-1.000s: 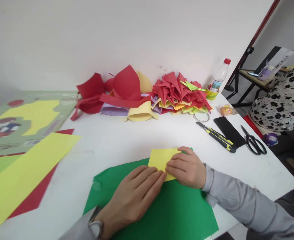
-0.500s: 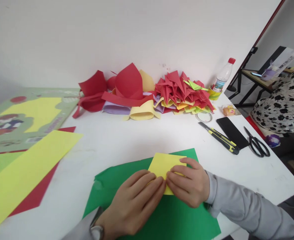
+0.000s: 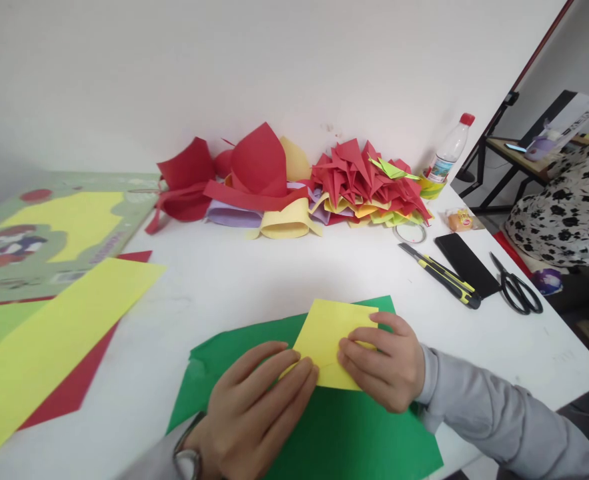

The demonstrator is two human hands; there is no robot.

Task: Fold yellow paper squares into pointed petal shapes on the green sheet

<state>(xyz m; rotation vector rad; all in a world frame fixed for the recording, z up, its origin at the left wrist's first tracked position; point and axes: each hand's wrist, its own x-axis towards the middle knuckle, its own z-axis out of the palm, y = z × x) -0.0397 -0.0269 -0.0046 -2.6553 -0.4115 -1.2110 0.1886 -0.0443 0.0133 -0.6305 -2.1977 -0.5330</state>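
My left hand [image 3: 261, 407] lies with its fingertips at the near left corner of the yellow sheet [image 3: 319, 333]; the thumb is out of sight, so whether that grip pinches or only presses I cannot tell. My right hand [image 3: 387, 360] grasps the sheet's right edge, fingers curled over the top. Noted change: my two sets of fingertips, which met half a second ago, now stand apart, the left having slid leftward. For the work in hand, I judge this leaves the sheet steadied at two separate places, with a faint line exposed between them.

The sheet is above the green sheet [image 3: 349, 440] on the near part of the table [image 3: 244, 280]. To the right lie the utility knife [image 3: 441, 275] and scissors [image 3: 505, 275]; on the far side, the red folded papers [image 3: 351, 167].

Not verifiable: the yellow sheet's underside and number of layers. The green sheet's near edge is cut off.
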